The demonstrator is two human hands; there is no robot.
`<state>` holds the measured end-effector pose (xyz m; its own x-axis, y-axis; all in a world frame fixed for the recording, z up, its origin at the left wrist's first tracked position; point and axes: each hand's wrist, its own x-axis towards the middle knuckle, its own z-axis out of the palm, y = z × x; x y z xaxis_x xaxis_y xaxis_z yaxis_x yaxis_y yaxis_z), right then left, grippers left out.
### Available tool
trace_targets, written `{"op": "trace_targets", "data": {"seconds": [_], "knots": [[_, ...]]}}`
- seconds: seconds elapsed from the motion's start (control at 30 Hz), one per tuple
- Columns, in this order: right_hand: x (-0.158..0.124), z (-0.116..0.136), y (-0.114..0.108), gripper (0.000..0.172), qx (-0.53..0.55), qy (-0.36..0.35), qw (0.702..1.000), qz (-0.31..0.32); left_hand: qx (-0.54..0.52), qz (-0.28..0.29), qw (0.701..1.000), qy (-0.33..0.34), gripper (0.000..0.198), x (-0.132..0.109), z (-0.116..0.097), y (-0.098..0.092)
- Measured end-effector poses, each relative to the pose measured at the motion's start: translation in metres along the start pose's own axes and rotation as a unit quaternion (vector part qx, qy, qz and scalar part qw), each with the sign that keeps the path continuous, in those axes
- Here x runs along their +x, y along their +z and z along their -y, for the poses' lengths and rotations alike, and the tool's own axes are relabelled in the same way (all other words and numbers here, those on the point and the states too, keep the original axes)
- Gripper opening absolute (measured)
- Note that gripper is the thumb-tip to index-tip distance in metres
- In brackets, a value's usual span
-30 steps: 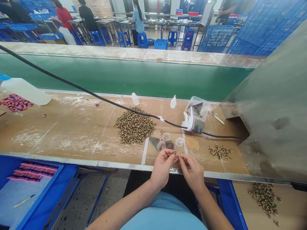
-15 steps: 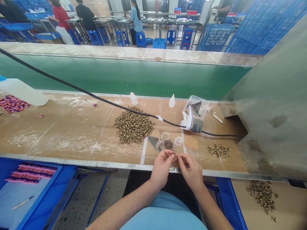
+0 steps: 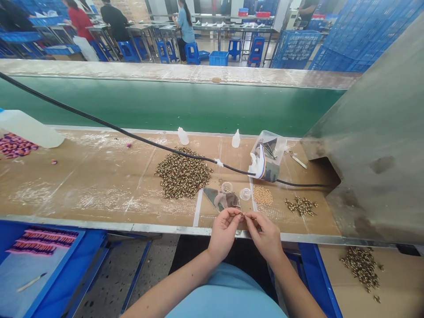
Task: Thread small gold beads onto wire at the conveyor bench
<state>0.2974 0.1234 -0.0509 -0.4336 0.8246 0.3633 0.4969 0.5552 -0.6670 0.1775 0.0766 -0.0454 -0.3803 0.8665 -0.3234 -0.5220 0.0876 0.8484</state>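
Near edge of the worktop (image 3: 99, 226), head view: left hand (image 3: 224, 234) and right hand (image 3: 264, 236) together, fingertips meeting in a firm pinch on a tiny metal piece (image 3: 242, 214), held just above the metal trim. Its exact shape is too small to tell. Directly behind the hands lies a creased camouflage-print sheet (image 3: 221, 198), with two small clear cups (image 3: 227, 187) just beyond it. To the right sit a smooth mound of tan beads (image 3: 263, 195) and a loose scatter of gold-and-dark beads (image 3: 300, 206). Left of the cups rises a large, glinting heap of similar beads (image 3: 183, 173). Toward the far edge, by the green belt (image 3: 165, 106), stand two white dropper bottles (image 3: 183, 136) and a clear plastic box (image 3: 268, 157) stuffed with printed fabric and white tissue. A black cable (image 3: 149, 144) crosses above the heap. Far left: a white plastic jug (image 3: 28, 129) beside pink pieces (image 3: 16, 145). Below the near edge, a cardboard sheet (image 3: 334, 291) carries more beads, and a blue tray (image 3: 56, 287) holds pink strips.
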Motion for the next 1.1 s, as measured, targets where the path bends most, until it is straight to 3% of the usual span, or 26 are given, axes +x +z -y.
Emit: {"op": "trace_targets", "data": {"seconds": [0.2, 0.83, 1.1], "knots": [[0.001, 0.002, -0.005, 0.016, 0.039, 0.038, 0.998, 0.01, 0.029, 0.022, 0.999, 0.026, 0.014, 0.0, 0.001, -0.003], [0.005, -0.001, -0.008, 0.015, -0.004, -0.035, 0.999, 0.031, 0.049, 0.039, 0.997, 0.037, 0.014, 0.003, 0.007, -0.007], [0.011, -0.003, -0.018, 0.013, -0.008, -0.047, 0.995, 0.083, 0.078, 0.054, 0.994, 0.047, 0.011, 0.002, 0.006, -0.007]]}}
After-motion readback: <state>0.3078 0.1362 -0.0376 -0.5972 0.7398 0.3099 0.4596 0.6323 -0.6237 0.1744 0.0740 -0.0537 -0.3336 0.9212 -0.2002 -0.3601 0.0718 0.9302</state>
